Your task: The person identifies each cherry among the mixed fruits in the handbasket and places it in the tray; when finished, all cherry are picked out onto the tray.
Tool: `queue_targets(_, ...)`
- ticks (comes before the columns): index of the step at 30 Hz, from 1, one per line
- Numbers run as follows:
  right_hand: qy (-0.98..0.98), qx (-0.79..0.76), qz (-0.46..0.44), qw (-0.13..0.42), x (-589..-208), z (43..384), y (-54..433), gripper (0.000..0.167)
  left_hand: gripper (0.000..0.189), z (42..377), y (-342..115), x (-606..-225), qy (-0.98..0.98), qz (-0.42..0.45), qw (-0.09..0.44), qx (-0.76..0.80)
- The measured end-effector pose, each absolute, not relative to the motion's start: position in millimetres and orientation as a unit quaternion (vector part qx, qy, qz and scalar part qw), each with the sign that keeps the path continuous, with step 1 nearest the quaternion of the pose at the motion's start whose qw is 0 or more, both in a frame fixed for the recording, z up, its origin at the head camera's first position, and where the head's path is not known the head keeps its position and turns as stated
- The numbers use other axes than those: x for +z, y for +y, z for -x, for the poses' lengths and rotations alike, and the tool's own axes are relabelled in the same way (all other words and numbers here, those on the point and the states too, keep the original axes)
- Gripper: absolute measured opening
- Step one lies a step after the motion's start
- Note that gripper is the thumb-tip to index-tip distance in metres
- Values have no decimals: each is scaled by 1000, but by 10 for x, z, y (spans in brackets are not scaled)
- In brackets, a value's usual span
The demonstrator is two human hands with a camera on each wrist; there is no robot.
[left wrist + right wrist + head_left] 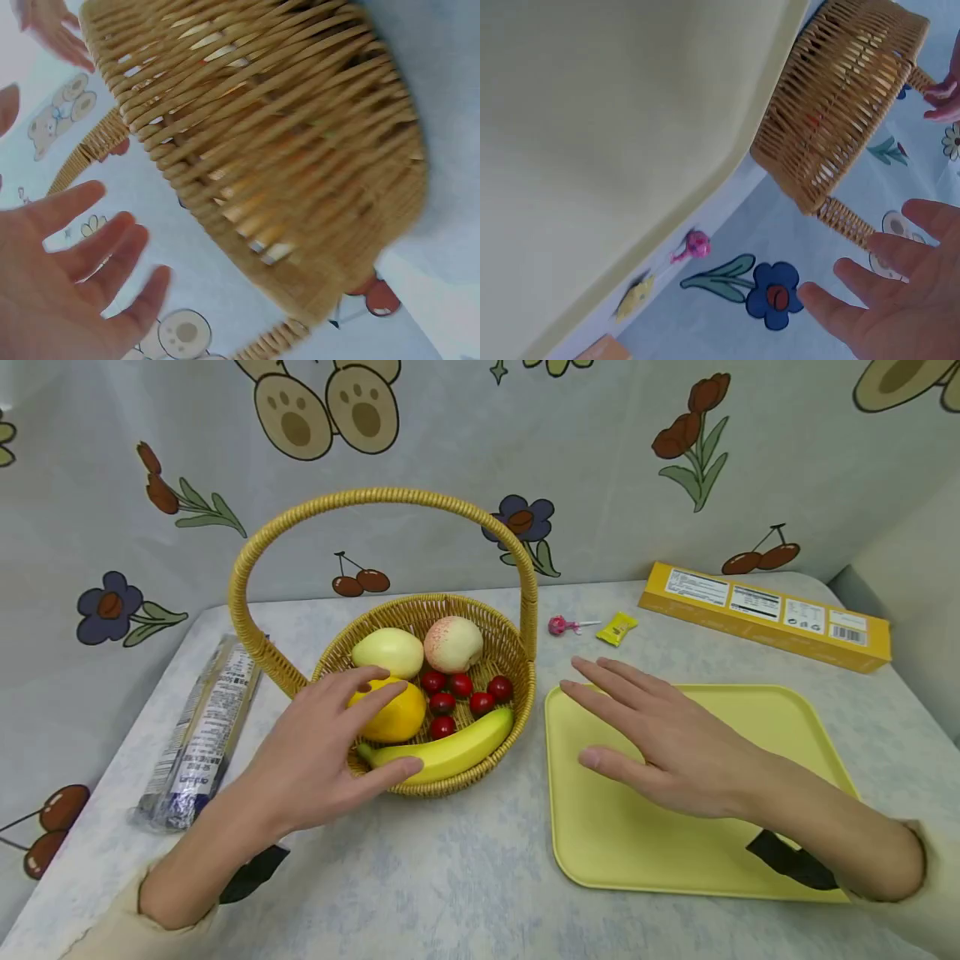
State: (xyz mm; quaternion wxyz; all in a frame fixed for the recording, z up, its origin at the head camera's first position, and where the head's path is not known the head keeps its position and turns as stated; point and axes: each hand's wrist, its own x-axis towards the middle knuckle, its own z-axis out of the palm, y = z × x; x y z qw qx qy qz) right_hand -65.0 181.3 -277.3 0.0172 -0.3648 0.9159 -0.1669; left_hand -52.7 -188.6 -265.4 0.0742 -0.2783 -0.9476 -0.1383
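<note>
My left hand [330, 752] hovers over the near left rim of a wicker basket [525, 693], fingers spread and holding nothing. Inside the basket lie a banana [450, 750], an orange-yellow fruit [397, 714] partly behind my fingers, a pale green-yellow fruit [388, 652], a peach [453, 644] and several dark red cherries [481, 703]. Above the left part of a yellow tray [637, 852] my right hand [667, 735] is held with its fingers extended, nothing in it. The left wrist view shows the basket's woven side [285, 150] beside the spread left fingers.
A clear plastic package [202, 735] with printed labels lies left of the basket. Behind the tray are a pink lollipop [558, 625], a yellow wrapped candy [617, 628] and a long orange-yellow box [765, 614]. The basket's tall handle [390, 496] arches upward. A patterned cloth hangs behind.
</note>
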Motion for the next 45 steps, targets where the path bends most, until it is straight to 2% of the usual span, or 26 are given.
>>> queue_targets(4,901,-208,380,-8,-2788,654,1676,59,53,417,-2058,-2741,-931,256,156,-207)
queue_targets(8,884,-246,394,-45,-2774,711,1495,55,43,349,-2198,-2834,-928,212,177,-249)
queue_targets(11,871,-267,409,-54,-2753,795,1320,48,39,305,-2265,-2919,-933,181,152,-272)
queue_targets(13,865,-278,417,-40,-2742,866,1187,42,38,276,-2298,-2976,-935,163,129,-289)
queue_targets(20,852,-324,404,83,-2797,1221,719,28,40,225,-2333,-3136,-929,106,74,-347)
queue_targets(26,866,-288,381,151,-2879,1458,441,29,39,215,-2314,-3200,-914,77,51,-395)
queue_targets(35,874,-236,376,196,-2980,1588,246,31,39,219,-2302,-3201,-898,58,17,-435)
queue_targets(45,886,-179,386,185,-3073,1648,127,29,37,214,-2278,-3154,-898,37,4,-439)
